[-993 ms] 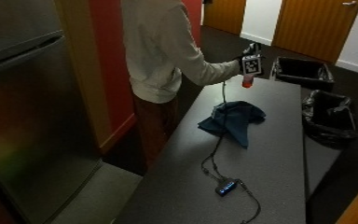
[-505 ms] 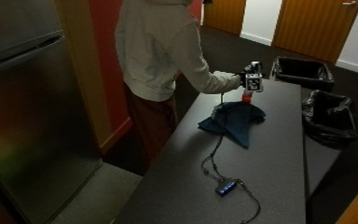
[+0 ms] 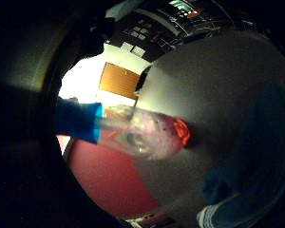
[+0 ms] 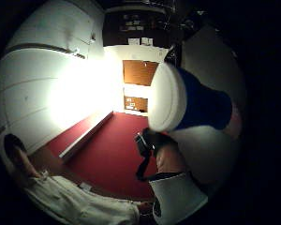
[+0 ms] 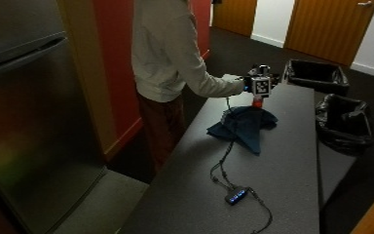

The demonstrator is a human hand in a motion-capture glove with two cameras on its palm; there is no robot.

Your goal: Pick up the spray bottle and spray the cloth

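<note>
Nearest you on the grey surface [image 5: 284, 161] lies the crumpled blue cloth [image 5: 244, 126], and just beyond it your gloved right hand [image 5: 257, 85] is wrapped around the upright spray bottle [image 5: 258, 100] standing at the cloth's far edge.

**Looks like an office break room or back hallway**

Not getting a home vibe here. A big steel fridge [image 5: 34, 117] is standing by a red wall [image 5: 119, 63], wooden doors [image 5: 329, 27] are lining the far side, and two black-bagged bins [image 5: 343, 122] are sitting beside a long grey desk [image 5: 284, 195] on dark carpet.
</note>
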